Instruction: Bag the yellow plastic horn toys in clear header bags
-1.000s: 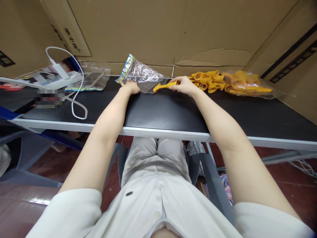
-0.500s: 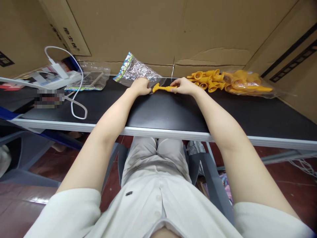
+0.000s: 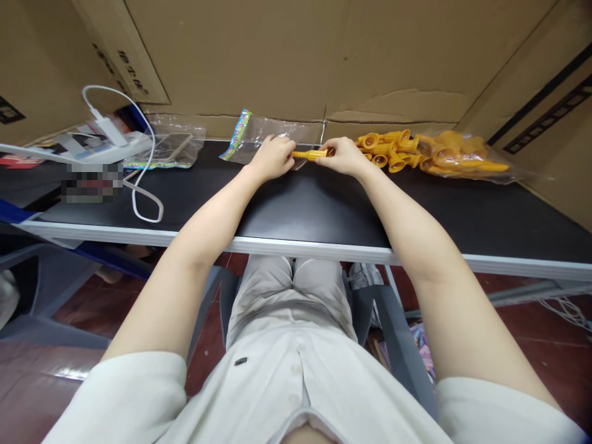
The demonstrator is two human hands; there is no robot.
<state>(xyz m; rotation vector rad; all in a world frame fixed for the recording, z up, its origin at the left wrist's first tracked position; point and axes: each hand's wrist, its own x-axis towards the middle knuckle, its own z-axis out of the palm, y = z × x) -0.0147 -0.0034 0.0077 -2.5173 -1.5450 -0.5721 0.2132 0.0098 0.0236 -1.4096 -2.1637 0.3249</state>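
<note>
Over the black tabletop, a slim yellow plastic piece with a ridged neck (image 3: 309, 155) lies lengthwise between my two hands. My left hand (image 3: 272, 158) is closed around its left end and hides that end. At the other end, the fingers of my right hand (image 3: 343, 156) pinch its wider body. Just behind my left hand lies a clear plastic bag (image 3: 263, 128) with a colourful printed edge. Several more yellow pieces (image 3: 393, 148) are heaped to the right of my right hand.
A clear bag of yellow parts (image 3: 462, 154) sits at the right. On the left are another clear bag (image 3: 180, 148), a white charger with cable (image 3: 111, 131) and a white strap (image 3: 150, 213). Cardboard (image 3: 277, 55) walls the back; a metal edge (image 3: 296, 248) runs along the front.
My left hand has moved right and closed over the yellow piece's left end, which showed before. The piece has shifted slightly up. The clear bag behind has flattened and slid right.
</note>
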